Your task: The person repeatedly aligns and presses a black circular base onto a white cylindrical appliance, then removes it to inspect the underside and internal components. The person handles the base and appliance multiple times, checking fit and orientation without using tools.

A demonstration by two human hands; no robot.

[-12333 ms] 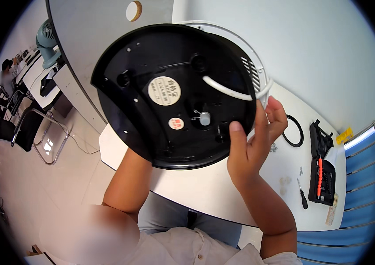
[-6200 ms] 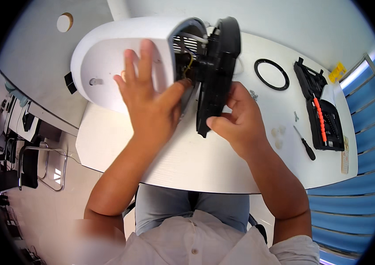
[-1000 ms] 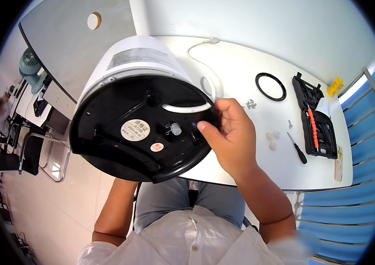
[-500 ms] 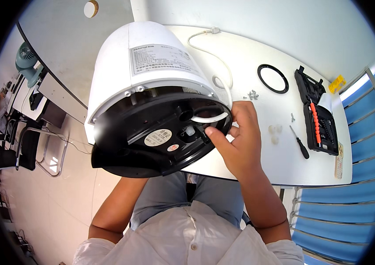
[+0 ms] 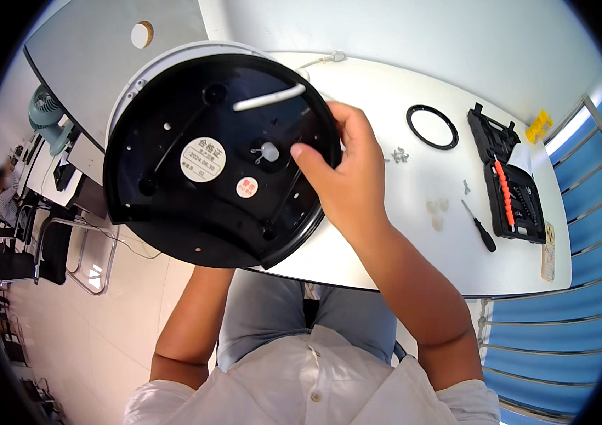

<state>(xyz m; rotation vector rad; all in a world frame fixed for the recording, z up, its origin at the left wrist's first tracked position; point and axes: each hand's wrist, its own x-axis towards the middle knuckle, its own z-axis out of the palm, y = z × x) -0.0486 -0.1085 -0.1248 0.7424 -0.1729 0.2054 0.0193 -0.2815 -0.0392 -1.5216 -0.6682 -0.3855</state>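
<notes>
On the black base (image 5: 230,142), the right hand (image 5: 349,173) lays its thumb.

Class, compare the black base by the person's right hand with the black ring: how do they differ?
The black base is a broad disc; the black ring is an open hoop.
The black base bears round stickers; the black ring shows none.
The right hand holds the black base; the black ring lies on the table.
Both are black and roundish.
</notes>
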